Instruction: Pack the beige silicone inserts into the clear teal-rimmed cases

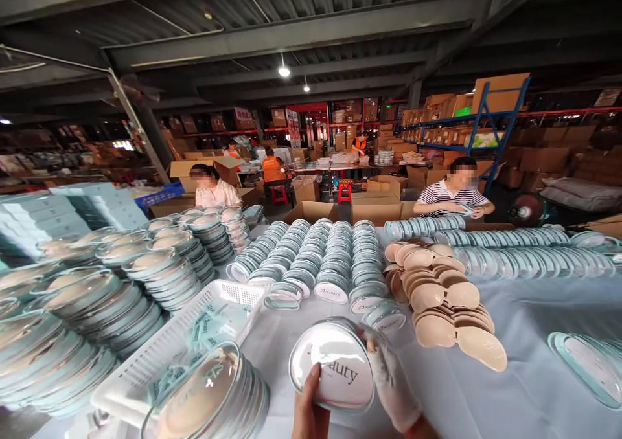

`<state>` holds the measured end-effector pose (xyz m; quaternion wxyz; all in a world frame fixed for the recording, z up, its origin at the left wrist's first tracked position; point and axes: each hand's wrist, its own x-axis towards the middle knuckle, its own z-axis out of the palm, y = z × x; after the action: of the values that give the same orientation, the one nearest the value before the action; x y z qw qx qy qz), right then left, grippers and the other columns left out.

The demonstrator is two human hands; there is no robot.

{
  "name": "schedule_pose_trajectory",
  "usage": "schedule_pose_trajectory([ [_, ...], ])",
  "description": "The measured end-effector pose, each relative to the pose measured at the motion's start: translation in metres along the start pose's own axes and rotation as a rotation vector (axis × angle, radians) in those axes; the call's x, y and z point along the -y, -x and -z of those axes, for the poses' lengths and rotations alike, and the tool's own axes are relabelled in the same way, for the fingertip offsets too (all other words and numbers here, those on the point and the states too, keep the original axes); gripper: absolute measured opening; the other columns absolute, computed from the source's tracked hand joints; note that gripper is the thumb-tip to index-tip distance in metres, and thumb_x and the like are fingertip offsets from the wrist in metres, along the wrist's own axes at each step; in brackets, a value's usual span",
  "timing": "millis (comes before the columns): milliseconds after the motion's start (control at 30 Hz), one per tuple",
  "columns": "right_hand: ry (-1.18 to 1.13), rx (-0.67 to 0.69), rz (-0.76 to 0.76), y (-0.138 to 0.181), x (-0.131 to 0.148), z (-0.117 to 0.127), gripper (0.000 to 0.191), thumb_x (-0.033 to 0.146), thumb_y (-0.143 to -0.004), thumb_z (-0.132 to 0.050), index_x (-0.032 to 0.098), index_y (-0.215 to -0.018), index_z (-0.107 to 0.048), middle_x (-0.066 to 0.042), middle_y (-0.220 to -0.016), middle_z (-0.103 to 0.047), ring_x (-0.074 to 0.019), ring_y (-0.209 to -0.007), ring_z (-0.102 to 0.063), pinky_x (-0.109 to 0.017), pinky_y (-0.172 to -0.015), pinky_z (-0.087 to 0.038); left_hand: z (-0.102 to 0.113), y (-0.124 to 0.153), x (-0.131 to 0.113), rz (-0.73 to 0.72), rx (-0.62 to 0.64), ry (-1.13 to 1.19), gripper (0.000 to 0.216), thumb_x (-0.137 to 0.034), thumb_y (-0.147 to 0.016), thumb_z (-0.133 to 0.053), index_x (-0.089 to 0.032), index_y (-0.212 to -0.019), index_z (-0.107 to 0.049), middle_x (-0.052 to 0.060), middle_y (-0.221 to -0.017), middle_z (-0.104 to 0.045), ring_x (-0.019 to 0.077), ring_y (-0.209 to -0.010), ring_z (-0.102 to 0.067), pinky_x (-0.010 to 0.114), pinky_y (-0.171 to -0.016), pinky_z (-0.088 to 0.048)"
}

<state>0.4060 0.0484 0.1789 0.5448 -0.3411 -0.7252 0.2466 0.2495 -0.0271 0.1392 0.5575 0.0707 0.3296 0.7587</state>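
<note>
Above the table's front edge I hold a rounded, clear-covered case (340, 355) with a pale teal rim and a white face lettered "beauty". My left hand (311, 408) is bare; its thumb presses on the lower face, with the other fingers hidden behind. My right hand (396, 387), in a white glove, is closed round the case's upper right edge. Just beyond lie rows of similar cases (331, 290). Beige bra-cup-shaped pieces (432, 296) overlap in a heap at the right. Near my left hand rises a stack of cases with beige pieces inside (207, 393).
A white perforated basket (131, 377) with teal packets stands at the left, beside tall stacks of filled cases (97, 303). More cases (583, 364) lie at the right edge. Two people (454, 190) (216, 190) sit across the table, with cardboard boxes (374, 209) between them.
</note>
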Motion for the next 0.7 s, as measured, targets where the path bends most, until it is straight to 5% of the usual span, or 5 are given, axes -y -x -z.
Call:
schedule_pose_trajectory([
  [133,0.315,-0.387,0.223,0.028,0.000,-0.014,0.028,0.035,-0.102,-0.046,0.025,-0.122,-0.062,-0.013,-0.119,-0.067,-0.0271,-0.110,-0.067,-0.045,-0.092,-0.059,-0.025,-0.004,-0.015,-0.027,-0.029,0.029,0.058,-0.040,-0.083,-0.075,-0.026,-0.137,-0.063,0.008,-0.135,-0.072,0.0327,-0.145,-0.050,0.047,-0.116,-0.049],
  [233,0.477,-0.371,0.296,0.037,0.007,-0.030,0.030,0.045,-0.095,-0.059,0.025,-0.117,-0.060,-0.011,-0.096,-0.068,-0.0282,-0.088,-0.067,-0.043,-0.074,-0.059,-0.044,-0.012,-0.016,0.016,0.025,0.069,0.055,-0.048,-0.089,-0.065,-0.026,-0.140,-0.061,0.009,-0.139,-0.069,0.0338,-0.144,-0.051,0.049,-0.113,-0.051],
  [367,0.600,-0.436,0.336,0.030,-0.003,-0.046,0.024,0.034,-0.093,-0.066,0.026,-0.116,-0.063,-0.010,-0.094,-0.070,-0.0267,-0.086,-0.068,-0.040,-0.075,-0.057,-0.052,-0.017,-0.004,0.032,0.061,0.062,0.063,-0.060,-0.083,-0.069,-0.029,-0.139,-0.062,0.009,-0.142,-0.067,0.0351,-0.143,-0.051,0.046,-0.109,-0.054],
  [533,0.610,-0.385,0.449,0.021,-0.022,-0.034,0.021,0.023,-0.096,-0.062,0.030,-0.112,-0.073,-0.007,-0.092,-0.074,-0.0235,-0.089,-0.070,-0.037,-0.082,-0.056,-0.049,-0.014,0.001,0.049,0.044,0.108,0.068,-0.053,-0.083,-0.073,-0.033,-0.146,-0.054,0.006,-0.136,-0.071,0.0322,-0.136,-0.059,0.043,-0.106,-0.055],
  [700,0.613,-0.204,0.449,0.016,-0.003,-0.020,0.010,0.025,-0.095,-0.064,0.025,-0.086,-0.070,-0.005,-0.090,-0.072,-0.0189,-0.082,-0.069,-0.030,-0.072,-0.056,-0.048,-0.005,-0.007,0.126,-0.055,0.161,0.069,-0.048,-0.088,-0.068,-0.029,-0.151,-0.047,0.009,-0.135,-0.072,0.0311,-0.136,-0.059,0.044,-0.108,-0.053],
])
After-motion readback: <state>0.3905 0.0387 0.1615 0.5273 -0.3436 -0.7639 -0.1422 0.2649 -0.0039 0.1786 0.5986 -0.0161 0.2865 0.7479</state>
